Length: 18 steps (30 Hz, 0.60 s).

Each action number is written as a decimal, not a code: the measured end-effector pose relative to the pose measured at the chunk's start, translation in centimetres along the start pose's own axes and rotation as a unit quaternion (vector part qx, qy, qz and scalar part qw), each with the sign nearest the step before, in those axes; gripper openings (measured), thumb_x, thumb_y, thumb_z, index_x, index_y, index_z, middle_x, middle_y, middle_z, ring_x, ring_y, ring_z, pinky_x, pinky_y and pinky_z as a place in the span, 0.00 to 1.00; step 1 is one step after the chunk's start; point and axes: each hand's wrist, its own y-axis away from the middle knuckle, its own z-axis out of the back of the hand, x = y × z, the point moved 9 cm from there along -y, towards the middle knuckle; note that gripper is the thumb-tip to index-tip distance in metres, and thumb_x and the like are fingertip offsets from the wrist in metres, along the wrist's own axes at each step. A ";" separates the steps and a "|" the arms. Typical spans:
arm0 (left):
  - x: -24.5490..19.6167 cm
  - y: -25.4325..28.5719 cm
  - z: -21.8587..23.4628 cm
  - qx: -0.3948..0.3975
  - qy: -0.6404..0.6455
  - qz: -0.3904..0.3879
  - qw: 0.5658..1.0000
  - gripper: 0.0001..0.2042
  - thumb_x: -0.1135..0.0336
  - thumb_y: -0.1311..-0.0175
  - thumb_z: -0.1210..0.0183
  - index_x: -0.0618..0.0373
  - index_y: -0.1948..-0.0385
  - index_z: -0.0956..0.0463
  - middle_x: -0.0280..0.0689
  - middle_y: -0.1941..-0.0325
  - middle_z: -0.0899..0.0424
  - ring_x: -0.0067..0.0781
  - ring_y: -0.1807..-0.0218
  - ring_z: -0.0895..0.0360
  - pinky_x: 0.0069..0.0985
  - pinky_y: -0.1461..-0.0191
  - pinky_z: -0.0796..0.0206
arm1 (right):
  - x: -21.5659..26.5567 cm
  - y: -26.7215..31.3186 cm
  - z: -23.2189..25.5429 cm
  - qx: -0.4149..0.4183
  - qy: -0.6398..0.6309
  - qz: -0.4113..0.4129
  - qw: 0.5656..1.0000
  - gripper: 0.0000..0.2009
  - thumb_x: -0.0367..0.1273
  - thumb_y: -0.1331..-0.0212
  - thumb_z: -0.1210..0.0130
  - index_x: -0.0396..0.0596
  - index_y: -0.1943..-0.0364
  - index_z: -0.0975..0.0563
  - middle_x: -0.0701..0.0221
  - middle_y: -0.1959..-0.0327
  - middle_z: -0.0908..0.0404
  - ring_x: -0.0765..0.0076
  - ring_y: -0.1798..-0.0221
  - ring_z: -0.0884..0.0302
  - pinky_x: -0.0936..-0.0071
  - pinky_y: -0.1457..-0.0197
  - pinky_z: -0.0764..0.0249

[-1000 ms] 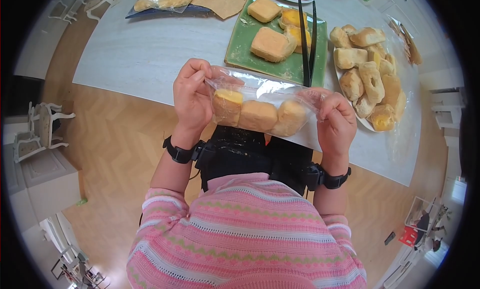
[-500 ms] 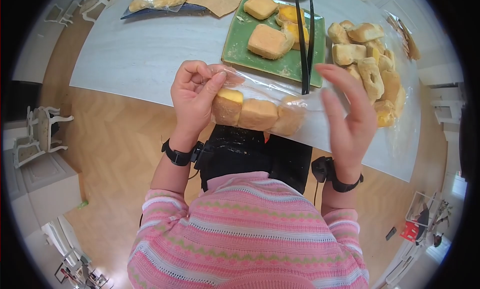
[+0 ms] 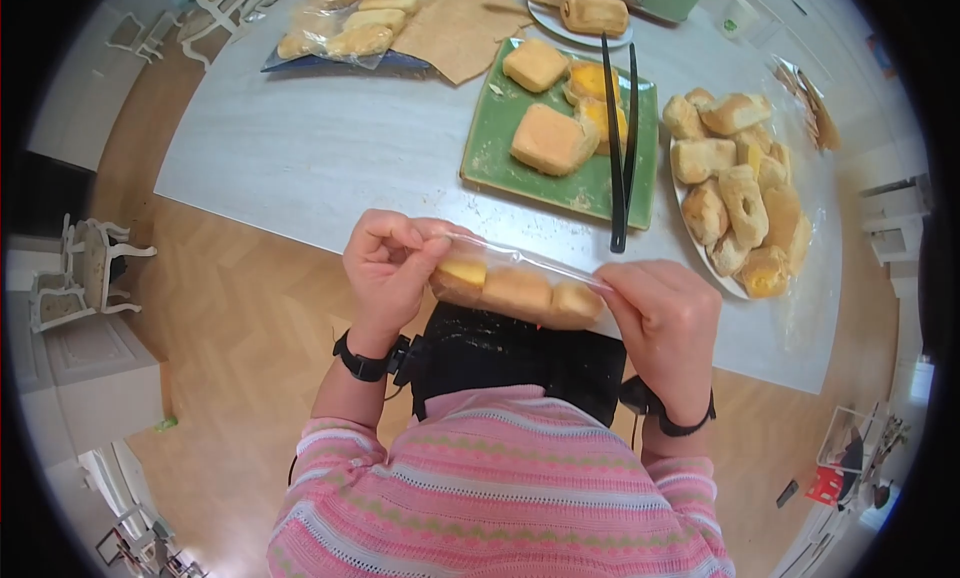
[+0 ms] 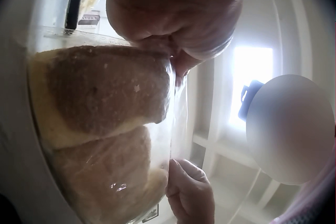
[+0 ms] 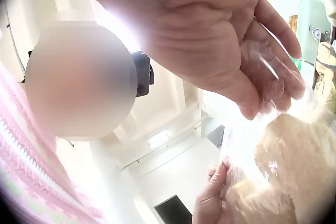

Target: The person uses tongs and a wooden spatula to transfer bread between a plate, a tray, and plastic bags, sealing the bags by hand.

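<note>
In the head view a clear plastic bag (image 3: 505, 253) is held up at the table's near edge, over the person's lap. Three square bread buns (image 3: 517, 290) sit in a row inside it, the left one yellow on top. My left hand (image 3: 385, 273) pinches the bag's upper left corner between thumb and fingers. At the upper right, my right hand (image 3: 668, 323) pinches the bag's top edge, which is stretched straight between both hands. Up close in the left wrist view, the buns' browned sides (image 4: 105, 92) press against the film.
Beyond the bag lies a green square plate (image 3: 485, 153) with several buns and black tongs (image 3: 618, 218) across its right side. A pile of bread rolls (image 3: 745, 203) stands to the right. Farther back are brown paper (image 3: 455, 43), bagged rolls (image 3: 365, 38) and a white plate (image 3: 545, 20).
The right hand let go of the bag's right corner, opened, then pinched its top edge. The bag now sits lower in view, its top pulled straight. The left hand keeps its pinch.
</note>
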 end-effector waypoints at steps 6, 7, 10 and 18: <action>1.0 -1.8 -2.4 0.061 0.046 0.129 0.989 0.31 0.70 0.33 0.39 0.59 0.31 0.46 0.53 0.62 0.13 0.48 0.55 0.14 0.41 0.45 0.22 | -0.9 -0.4 -0.4 -0.009 -0.053 -0.028 0.998 0.03 0.27 0.49 0.34 0.47 0.72 0.19 0.67 0.79 0.21 0.58 0.75 0.22 0.65 0.72 0.29; 1.9 -1.3 -2.4 0.111 0.012 0.144 0.983 0.29 0.66 0.33 0.37 0.64 0.33 0.37 0.50 0.62 0.13 0.43 0.56 0.14 0.36 0.48 0.22 | -0.9 -0.6 -0.6 -0.004 -0.062 -0.025 0.998 0.04 0.27 0.49 0.34 0.47 0.72 0.19 0.67 0.78 0.21 0.58 0.75 0.22 0.65 0.72 0.29; 1.8 -0.6 -1.3 0.145 -0.153 0.169 0.963 0.19 0.65 0.33 0.37 0.67 0.45 0.25 0.47 0.60 0.13 0.34 0.58 0.15 0.30 0.54 0.23 | -1.2 -0.8 -1.1 0.006 -0.084 -0.022 0.996 0.03 0.25 0.49 0.35 0.46 0.71 0.19 0.66 0.77 0.20 0.58 0.75 0.22 0.66 0.72 0.29; -1.4 -6.0 8.0 -0.163 0.001 0.129 0.978 0.10 0.63 0.25 0.46 0.60 0.56 0.24 0.37 0.58 0.17 0.32 0.61 0.18 0.28 0.57 0.24 | -4.1 -0.5 -0.1 -0.095 -0.279 -0.084 0.952 0.08 0.22 0.46 0.37 0.38 0.61 0.17 0.63 0.70 0.15 0.62 0.69 0.16 0.75 0.65 0.24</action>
